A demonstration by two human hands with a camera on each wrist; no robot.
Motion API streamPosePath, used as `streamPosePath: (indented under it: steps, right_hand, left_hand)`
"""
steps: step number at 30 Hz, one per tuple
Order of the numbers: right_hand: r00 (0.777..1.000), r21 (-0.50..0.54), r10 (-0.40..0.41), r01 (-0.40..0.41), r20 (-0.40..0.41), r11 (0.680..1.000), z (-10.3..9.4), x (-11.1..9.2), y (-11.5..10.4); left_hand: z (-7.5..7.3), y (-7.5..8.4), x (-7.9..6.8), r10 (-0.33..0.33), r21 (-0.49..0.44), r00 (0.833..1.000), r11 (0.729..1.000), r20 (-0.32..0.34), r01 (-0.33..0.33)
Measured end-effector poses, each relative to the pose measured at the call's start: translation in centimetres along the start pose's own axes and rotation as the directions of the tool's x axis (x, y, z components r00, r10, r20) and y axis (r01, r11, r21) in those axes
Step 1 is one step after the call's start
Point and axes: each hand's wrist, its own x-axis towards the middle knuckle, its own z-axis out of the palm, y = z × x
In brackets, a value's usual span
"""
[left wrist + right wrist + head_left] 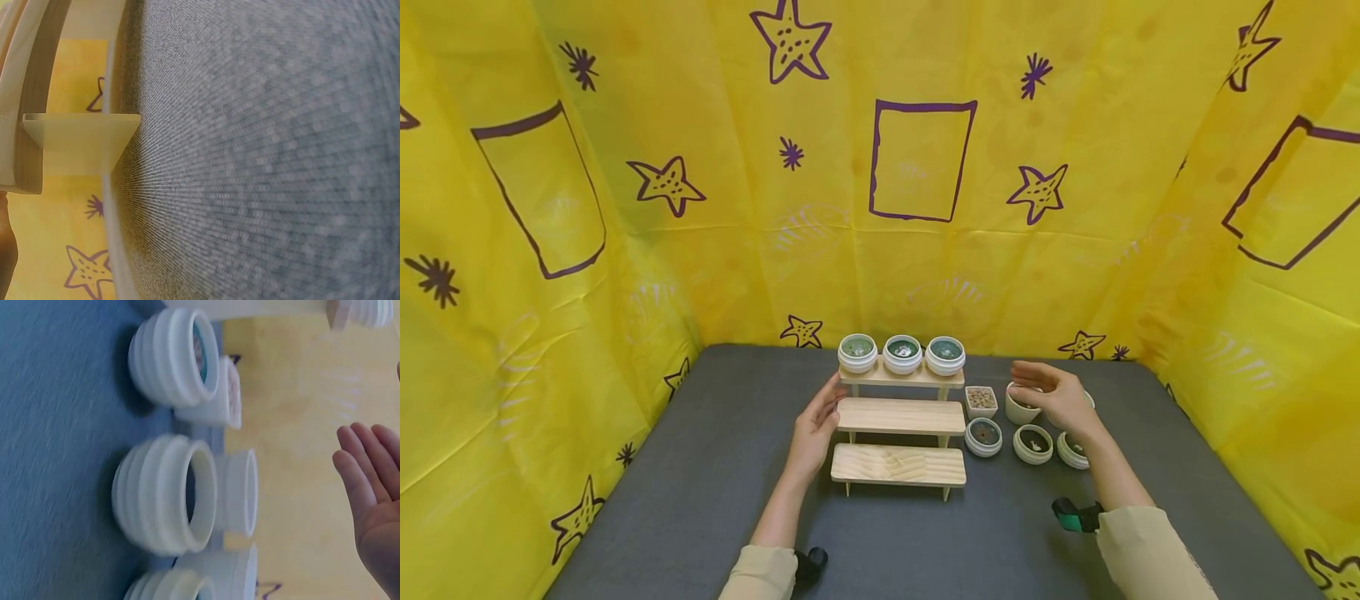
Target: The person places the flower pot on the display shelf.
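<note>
A three-step wooden stand (pixel 901 417) carries three small white ribbed pots with green contents on its top shelf, the middle one a pot (pixel 902 367). At the stand's left side, my left hand (pixel 812 432) has its fingers by the end of the middle shelf; a sliver of finger (pixel 6 244) shows beside a shelf end in the left wrist view. My right hand (pixel 1060 402) hovers with extended fingers over the pots on the right, partly hiding a plain white pot (pixel 1021 410). In the right wrist view its palm (pixel 381 512) holds nothing.
Right of the stand are a square pot (pixel 981 401) of pale bits, a ribbed pot (pixel 983 437) and a dark-filled pot (pixel 1033 444). Another pot (pixel 1072 454) sits close to my right wrist. Yellow cloth walls (pixel 925 275) enclose the grey table (pixel 715 467).
</note>
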Motion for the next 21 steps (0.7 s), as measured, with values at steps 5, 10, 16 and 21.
streamPosePath:
  steps: [5, 10, 16, 21]
  right_hand:
    - [0.998, -0.044, 0.039, -0.041, -0.041, 0.998, -1.8, -1.0, 1.5]
    - [0.995, -0.025, 0.048, -0.05, -0.082, 0.998, -3.3, -2.0, 2.8]
    - [0.99, 0.026, 0.062, -0.059, -0.126, 0.998, -4.1, -2.9, 4.2]
    - [0.984, 0.031, 0.098, -0.094, -0.149, 0.995, -4.1, -3.7, 5.3]
  left_hand:
    - [0.0, 0.0, 0.0, 0.001, 0.004, 1.0, 1.0, 0.003, -0.001]
    - [0.0, 0.0, 0.0, 0.002, 0.002, 1.0, 1.0, 0.004, -0.003]
    - [0.0, 0.2, 0.0, 0.006, 0.01, 1.0, 1.0, -0.002, -0.006]
    - [0.1, 0.2, -0.1, 0.006, 0.019, 1.0, 1.0, -0.006, -0.006]
